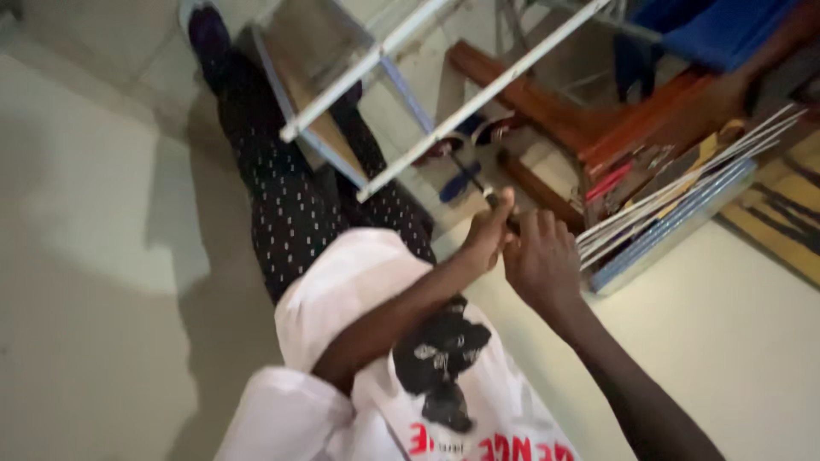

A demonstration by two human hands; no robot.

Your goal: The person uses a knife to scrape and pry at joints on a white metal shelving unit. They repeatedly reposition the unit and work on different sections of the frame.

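Observation:
My left hand (489,232) and my right hand (542,260) meet in front of my chest, fingers curled around a small dark tool (511,224) between them. The left thumb points up toward a white metal tube frame (444,124) that slants across the view just above the hands. A blue-handled screwdriver (461,182) shows right beyond the left fingertips; whether it is part of what I hold is unclear because of blur. My legs in dark dotted trousers (290,205) stretch out on the floor.
A brown wooden piece of furniture (598,119) stands at the right, with a stack of flat boards and thin white rods (675,201) leaning against it. Blue fabric (717,30) lies at the top right. A patterned mat (790,213) borders the pale floor (94,256).

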